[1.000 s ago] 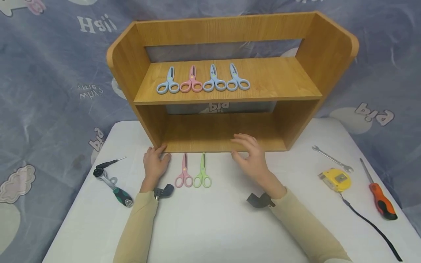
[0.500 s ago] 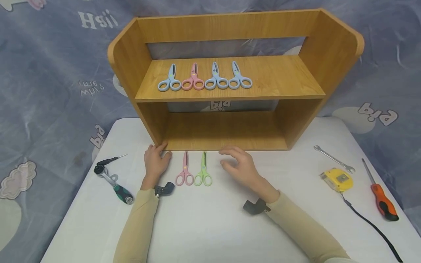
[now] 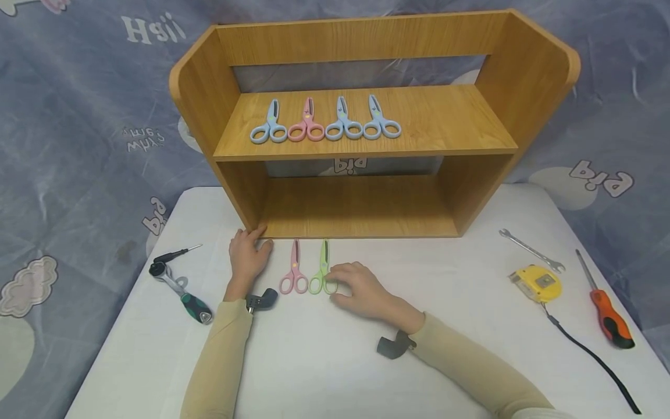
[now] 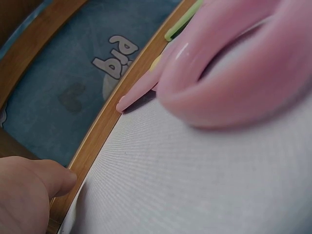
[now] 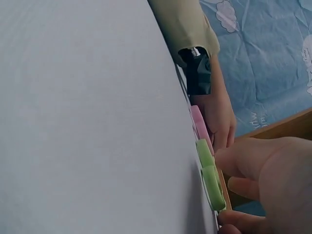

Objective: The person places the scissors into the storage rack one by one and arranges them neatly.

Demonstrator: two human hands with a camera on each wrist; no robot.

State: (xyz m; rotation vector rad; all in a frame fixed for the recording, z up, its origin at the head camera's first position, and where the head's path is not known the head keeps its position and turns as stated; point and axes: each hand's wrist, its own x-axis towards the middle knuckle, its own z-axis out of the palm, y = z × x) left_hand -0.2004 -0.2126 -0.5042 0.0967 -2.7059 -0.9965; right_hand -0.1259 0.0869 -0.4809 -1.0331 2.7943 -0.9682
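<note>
Pink scissors (image 3: 293, 269) and green scissors (image 3: 323, 269) lie side by side on the white table, blades toward the wooden shelf (image 3: 361, 156). My right hand (image 3: 361, 291) is at the green scissors, its fingers and thumb spread about the right handle loop. In the right wrist view those fingers are beside the green handles; whether they touch is unclear. My left hand (image 3: 247, 262) rests at the shelf's lower left corner, fingers loosely extended, left of the pink scissors. Large in the left wrist view is the pink handle loop (image 4: 234, 109).
Blue scissors (image 3: 271, 122), pink scissors (image 3: 307, 121) and two more blue pairs line the upper shelf. At left lie a ratchet (image 3: 183, 294) and a small black screwdriver (image 3: 175, 255). At right are a wrench (image 3: 532, 251), a tape measure (image 3: 539, 283) and an orange screwdriver (image 3: 607, 311).
My right hand has come down and left from before the lower shelf to the green scissors' handles. The left hand stays at the shelf's corner.
</note>
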